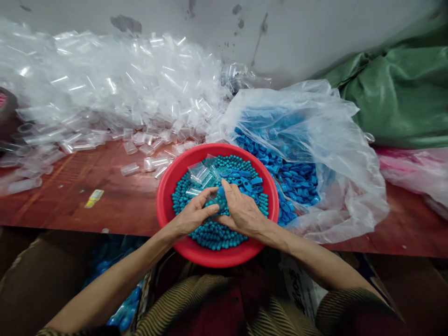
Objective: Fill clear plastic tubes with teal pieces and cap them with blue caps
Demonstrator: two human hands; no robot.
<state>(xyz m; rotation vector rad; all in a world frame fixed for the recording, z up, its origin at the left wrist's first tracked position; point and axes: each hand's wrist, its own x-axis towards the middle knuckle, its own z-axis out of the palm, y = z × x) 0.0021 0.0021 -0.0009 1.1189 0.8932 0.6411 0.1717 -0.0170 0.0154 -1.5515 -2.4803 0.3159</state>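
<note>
Both my hands are over a red basin (164, 205) heaped with small teal balls (213, 238). My left hand (194, 214) is closed, thumb and fingers pinching a clear plastic tube (212, 200). My right hand (241, 211) curls in from the other side, its fingers around a small blue plastic piece (220, 191) at the tube's end; the fingers partly hide it. On the balls just beyond my hands lie loose clear tubes (199, 172) and several blue whistle-shaped pieces (247, 182).
A big pile of clear tubes (140, 84) covers the table's back left. Right of the basin, a clear plastic bag (343, 140) spills blue pieces (297, 182). Green sheeting (402, 93) is heaped at far right. The red table's (105, 177) front edge runs beside the basin.
</note>
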